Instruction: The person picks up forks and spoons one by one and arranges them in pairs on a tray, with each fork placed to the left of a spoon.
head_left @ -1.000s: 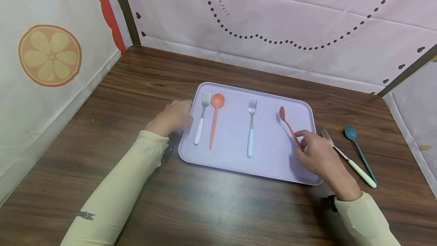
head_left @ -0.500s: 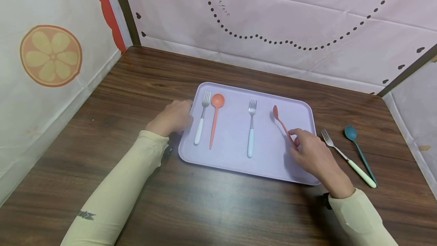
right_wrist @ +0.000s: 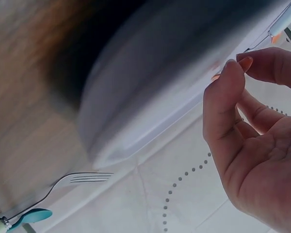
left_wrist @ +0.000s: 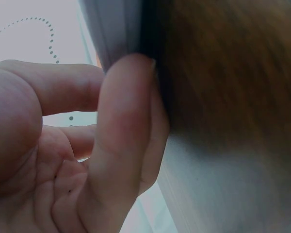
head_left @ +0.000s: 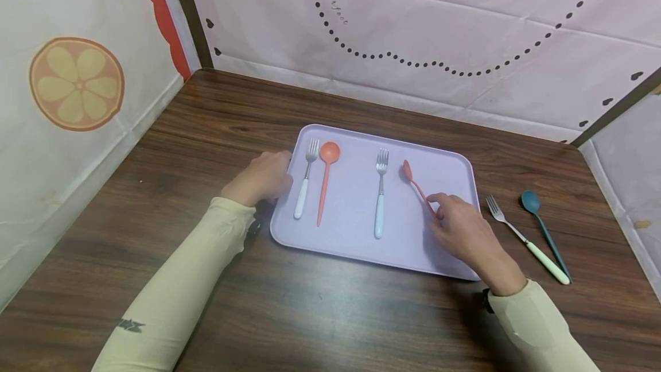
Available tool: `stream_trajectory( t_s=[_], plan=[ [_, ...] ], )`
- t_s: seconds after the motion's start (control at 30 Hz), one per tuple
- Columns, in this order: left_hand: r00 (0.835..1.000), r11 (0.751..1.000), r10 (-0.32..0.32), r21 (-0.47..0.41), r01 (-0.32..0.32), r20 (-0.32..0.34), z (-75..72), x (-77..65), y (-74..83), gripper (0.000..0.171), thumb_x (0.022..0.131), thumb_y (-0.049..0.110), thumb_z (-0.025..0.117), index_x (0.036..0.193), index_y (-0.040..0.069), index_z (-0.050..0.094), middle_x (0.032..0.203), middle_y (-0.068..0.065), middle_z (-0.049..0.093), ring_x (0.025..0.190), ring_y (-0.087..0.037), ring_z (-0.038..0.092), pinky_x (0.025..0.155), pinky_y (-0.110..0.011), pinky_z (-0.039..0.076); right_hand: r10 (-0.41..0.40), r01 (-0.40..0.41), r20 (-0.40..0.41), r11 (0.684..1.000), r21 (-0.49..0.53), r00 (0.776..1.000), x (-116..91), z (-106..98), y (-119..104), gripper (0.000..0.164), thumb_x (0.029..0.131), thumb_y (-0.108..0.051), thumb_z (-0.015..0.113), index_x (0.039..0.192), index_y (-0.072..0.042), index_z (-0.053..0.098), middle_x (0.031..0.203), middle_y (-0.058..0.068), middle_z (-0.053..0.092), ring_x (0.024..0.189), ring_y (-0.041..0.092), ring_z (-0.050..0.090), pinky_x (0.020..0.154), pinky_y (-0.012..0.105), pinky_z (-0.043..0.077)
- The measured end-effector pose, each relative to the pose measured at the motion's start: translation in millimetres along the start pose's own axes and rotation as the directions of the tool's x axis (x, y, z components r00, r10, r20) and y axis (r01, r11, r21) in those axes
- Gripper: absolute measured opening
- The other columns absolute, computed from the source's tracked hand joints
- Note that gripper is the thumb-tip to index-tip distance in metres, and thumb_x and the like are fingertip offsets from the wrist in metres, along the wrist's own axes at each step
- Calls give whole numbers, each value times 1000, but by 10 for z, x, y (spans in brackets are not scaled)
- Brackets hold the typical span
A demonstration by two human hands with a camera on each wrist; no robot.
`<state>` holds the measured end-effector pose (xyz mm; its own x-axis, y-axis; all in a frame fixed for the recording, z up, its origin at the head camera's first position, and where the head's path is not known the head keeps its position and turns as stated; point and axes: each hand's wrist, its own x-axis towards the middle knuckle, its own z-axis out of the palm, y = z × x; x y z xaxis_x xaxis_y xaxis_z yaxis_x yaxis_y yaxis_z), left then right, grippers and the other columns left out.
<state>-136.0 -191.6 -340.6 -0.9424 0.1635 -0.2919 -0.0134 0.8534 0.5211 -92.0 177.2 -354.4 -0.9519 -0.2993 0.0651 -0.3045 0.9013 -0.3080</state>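
On the lavender tray (head_left: 351, 245) lie a white-handled fork (head_left: 304, 182), an orange-red spoon (head_left: 326, 174) and a light-blue-handled fork (head_left: 380, 200). My right hand (head_left: 465, 234) pinches a second red spoon (head_left: 415, 186) by its handle end, over the tray's right half. The bowl of that spoon points away from me and tilts left, just right of the blue-handled fork. In the right wrist view its orange handle tip (right_wrist: 246, 63) pokes out between thumb and fingertip. My left hand (head_left: 260, 179) grips the tray's left rim, fingertips at the edge (left_wrist: 119, 34) in the left wrist view.
Right of the tray, a pale-green-handled fork (head_left: 542, 260) and a teal spoon (head_left: 548, 234) lie on the dark wooden table (head_left: 310, 314). A pink printed cloth (head_left: 439, 27) hangs behind the table, and a white one (head_left: 57, 188) stands along the left side.
My right hand has moved left with the red spoon, bringing it closer to the blue-handled fork. The left hand, tray and other cutlery have stayed in place.
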Motion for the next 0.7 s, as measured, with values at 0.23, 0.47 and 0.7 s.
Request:
stream_trajectory(
  t_s=[0.23, 0.47, 0.7],
  plan=[
    [1000, 1000, 2, -4, -2, 0, 0, -3, 7, 47, 91, 1, 46, 137, -9, 47, 98, -23, 61, 64, -26, 65, 52, -33, 55, -30, 30, 28, 999, 10, 999, 28, 39, -13, 38, 84, -2, 67, 121, 3, 64, 83, 10, 63, 72, 24, 57, 65, 42, 50],
    [1000, 1000, 3, -12, -3, -6, -1, -1, 0, 48, 90, 0, 45, 137, -9, 48, 101, -24, 61, 66, -27, 66, 53, -33, 56, -26, 24, 67, 999, 27, 997, 45, 57, -51, 40, 84, -2, 66, 124, 4, 61, 76, 6, 62, 67, 22, 56, 61, 39, 49],
    [1000, 1000, 2, -15, -2, -8, 6, 2, -1, 48, 90, 1, 46, 138, -8, 48, 100, -23, 61, 63, -26, 66, 52, -33, 55, -32, 29, 54, 999, 44, 998, 40, 82, -103, 36, 88, -3, 63, 124, 2, 62, 66, 0, 57, 58, 16, 50, 53, 33, 44]
  ],
)
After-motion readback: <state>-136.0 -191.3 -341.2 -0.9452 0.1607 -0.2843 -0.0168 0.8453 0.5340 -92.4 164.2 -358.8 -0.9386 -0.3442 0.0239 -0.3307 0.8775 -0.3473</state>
